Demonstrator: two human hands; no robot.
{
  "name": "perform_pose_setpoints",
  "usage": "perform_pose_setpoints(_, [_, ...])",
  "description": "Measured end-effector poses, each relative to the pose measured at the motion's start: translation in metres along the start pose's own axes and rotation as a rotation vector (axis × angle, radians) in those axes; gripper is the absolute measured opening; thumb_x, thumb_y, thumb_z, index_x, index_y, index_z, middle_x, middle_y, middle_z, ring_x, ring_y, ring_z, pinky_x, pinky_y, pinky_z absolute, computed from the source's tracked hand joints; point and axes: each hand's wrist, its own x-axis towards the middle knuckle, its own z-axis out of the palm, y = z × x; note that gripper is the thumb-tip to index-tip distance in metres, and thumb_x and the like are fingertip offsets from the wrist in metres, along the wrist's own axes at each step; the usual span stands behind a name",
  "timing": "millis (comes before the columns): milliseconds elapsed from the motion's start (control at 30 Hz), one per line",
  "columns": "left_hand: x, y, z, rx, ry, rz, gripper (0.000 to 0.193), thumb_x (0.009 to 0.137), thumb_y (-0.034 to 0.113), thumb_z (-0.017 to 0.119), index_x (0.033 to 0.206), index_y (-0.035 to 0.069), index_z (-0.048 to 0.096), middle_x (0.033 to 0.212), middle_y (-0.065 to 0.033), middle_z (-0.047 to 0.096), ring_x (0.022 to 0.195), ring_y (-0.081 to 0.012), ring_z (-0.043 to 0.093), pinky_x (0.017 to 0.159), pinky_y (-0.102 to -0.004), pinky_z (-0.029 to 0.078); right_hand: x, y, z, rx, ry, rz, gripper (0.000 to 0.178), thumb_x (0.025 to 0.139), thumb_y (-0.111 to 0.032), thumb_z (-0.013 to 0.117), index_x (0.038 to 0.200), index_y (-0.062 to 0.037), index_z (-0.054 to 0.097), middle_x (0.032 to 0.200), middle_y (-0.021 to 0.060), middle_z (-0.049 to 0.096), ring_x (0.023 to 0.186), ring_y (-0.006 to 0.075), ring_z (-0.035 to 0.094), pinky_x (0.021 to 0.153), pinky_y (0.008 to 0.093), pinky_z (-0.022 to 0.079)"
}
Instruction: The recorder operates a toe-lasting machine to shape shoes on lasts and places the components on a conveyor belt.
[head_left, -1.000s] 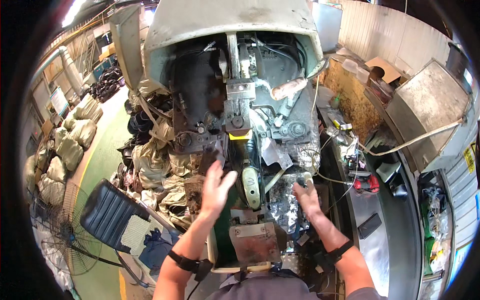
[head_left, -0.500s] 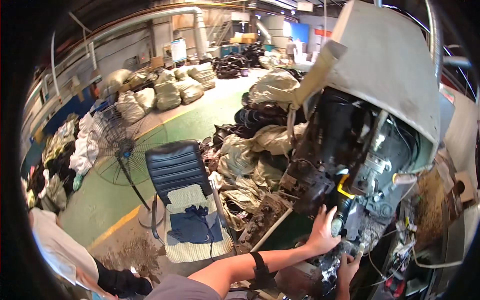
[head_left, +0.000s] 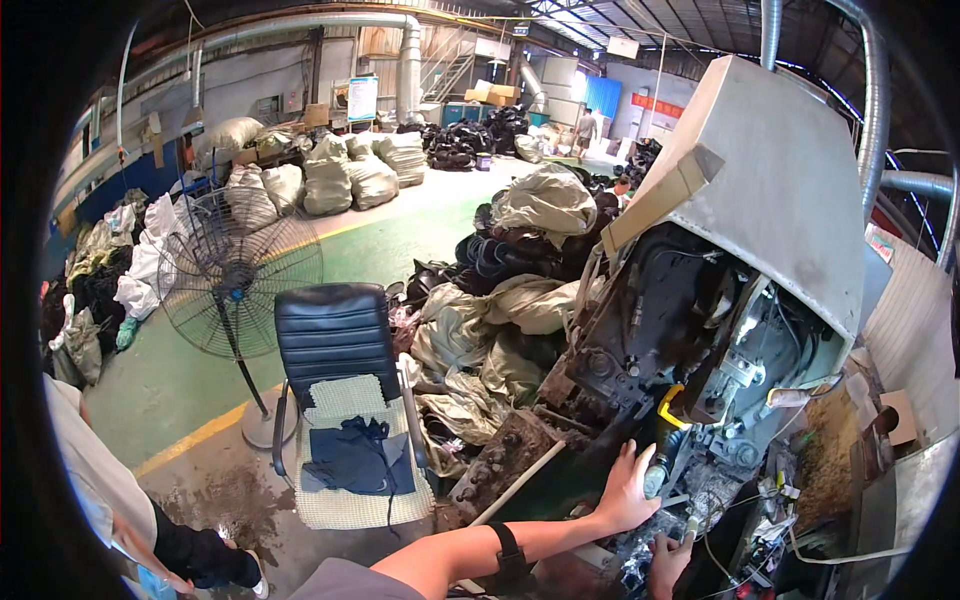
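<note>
The left hand (head_left: 628,490) is reaching out along a bare forearm with a black band at the wrist, its fingers spread flat and lying against the dark front of a large, grimy machine (head_left: 700,330). Just beside its fingertips, on the right, a small pale bottle-shaped part (head_left: 655,478) is standing upright on the machine, touching or nearly touching the hand (which of the two cannot be told). A yellow curved piece (head_left: 668,405) is sitting just above that part.

The right hand (head_left: 668,562) is showing low down, below and slightly right of the left one, its fingers curling loosely amid tangled wires; whether it is pinching anything cannot be told.

A tilted grey metal hood (head_left: 790,190) is leaning over the machine. To the left, a black chair (head_left: 340,400) is carrying a woven pad and a dark cloth, with a standing fan (head_left: 235,275) behind it on the green floor. Stuffed sacks (head_left: 520,300) are piling up between the chair and the machine, and more are lying further back
</note>
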Motion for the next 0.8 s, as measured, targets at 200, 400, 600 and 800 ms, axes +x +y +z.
perform_pose_setpoints(200, [0.0,0.0,-0.001,0.006,-0.004,-0.011,0.096,0.069,0.013,0.078,0.151,0.004,0.027,0.15,-0.0411,0.023,0.141,-0.0549,0.024,0.118,-0.0534,0.022,-0.008,-0.012,0.006,-0.108,0.07,-0.047,0.075,0.083,-0.005,0.07,0.142,0.0174,0.03,0.072,0.0137,0.07,0.06,0.0165,0.065,0.056,0.0299,0.05])
perform_pose_setpoints(400, [-0.004,0.008,-0.029,0.009,-0.206,-0.02,0.097,0.077,0.028,0.081,0.15,-0.003,0.026,0.151,-0.0397,0.025,0.143,-0.0515,0.023,0.119,-0.0502,0.021,-0.012,-0.023,0.006,-0.384,0.107,-0.061,0.071,0.084,-0.003,0.069,0.146,0.0067,0.037,0.077,0.0098,0.069,0.064,0.0111,0.061,0.057,0.0288,0.05])
perform_pose_setpoints(600, [-0.022,-0.011,-0.079,-0.271,-0.35,-0.249,0.071,0.086,0.025,0.076,0.141,-0.007,0.044,0.14,-0.025,0.052,0.131,-0.0311,0.052,0.111,-0.0393,0.04,-0.014,-0.036,0.008,-0.451,0.138,-0.064,0.065,0.083,-0.019,0.073,0.136,0.0079,0.048,0.076,0.0166,0.072,0.069,0.0219,0.072,0.067,0.0369,0.055])
perform_pose_setpoints(800, [0.013,0.002,-0.075,-0.093,-0.256,0.086,0.069,0.084,0.021,0.077,0.138,-0.007,0.047,0.133,-0.0244,0.057,0.127,-0.0322,0.055,0.109,-0.0396,0.041,-0.012,-0.045,0.014,-0.379,0.225,-0.081,0.048,0.085,-0.016,0.068,0.122,0.0104,0.054,0.069,0.0173,0.069,0.061,0.0246,0.07,0.059,0.0372,0.054])
